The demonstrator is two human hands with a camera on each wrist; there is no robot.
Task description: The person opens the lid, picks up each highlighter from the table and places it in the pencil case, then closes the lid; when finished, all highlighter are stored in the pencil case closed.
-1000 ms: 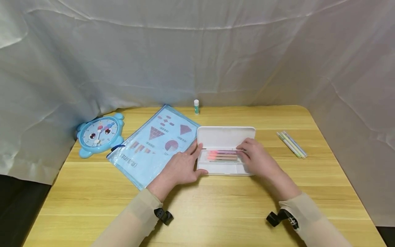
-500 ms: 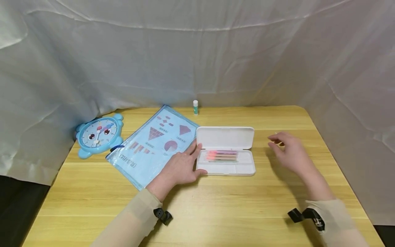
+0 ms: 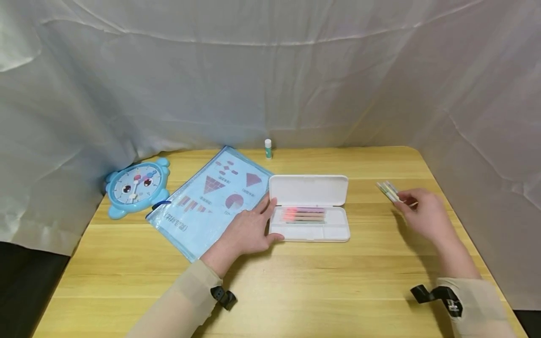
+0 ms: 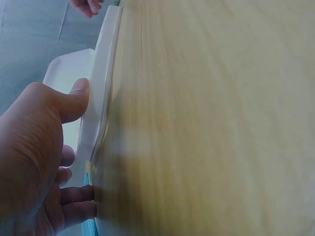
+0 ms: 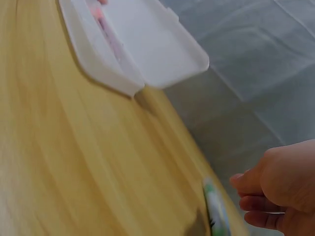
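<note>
A white pencil case stands with its lid raised near the table's middle, several slim pens lying in its upper compartment. My left hand rests against the case's left end, thumb on its edge and the other fingers extended. At the right, several more slim pens lie together, pale green and white. My right hand is at their near end, fingers curled, thumb overlapping them in the head view. In the right wrist view a gap shows between its fingertips and the blurred pens. A firm grip cannot be confirmed.
A blue zip folder with printed charts lies left of the case. Further left is a blue toy clock with a face on it. A glue stick stands at the back, before the grey curtain.
My right hand has left the pencil case and moved right to the loose pens. My left hand stays at the case's left end; the pens inside lie as before.
</note>
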